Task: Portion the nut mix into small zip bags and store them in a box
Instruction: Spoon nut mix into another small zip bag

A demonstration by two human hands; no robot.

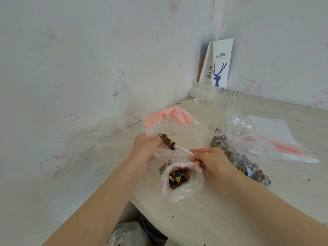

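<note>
A large clear bag with a pink top [177, 121] is tipped over the table, nut mix [166, 141] gathered at its lower corner. My left hand [145, 148] grips that bag at the corner. Below it a small zip bag [182, 181] with a red-lined mouth stands open, holding nuts and dried fruit. My right hand [213, 164] pinches the small bag's rim and the big bag's edge. Filled bags of nut mix [248, 166] lie to the right.
A stack of empty zip bags [276, 135] lies at right. Clear plastic containers [209, 93] and a white paper coffee bag [221, 63] stand in the far corner. The table edge [159, 215] curves near me, with items below it.
</note>
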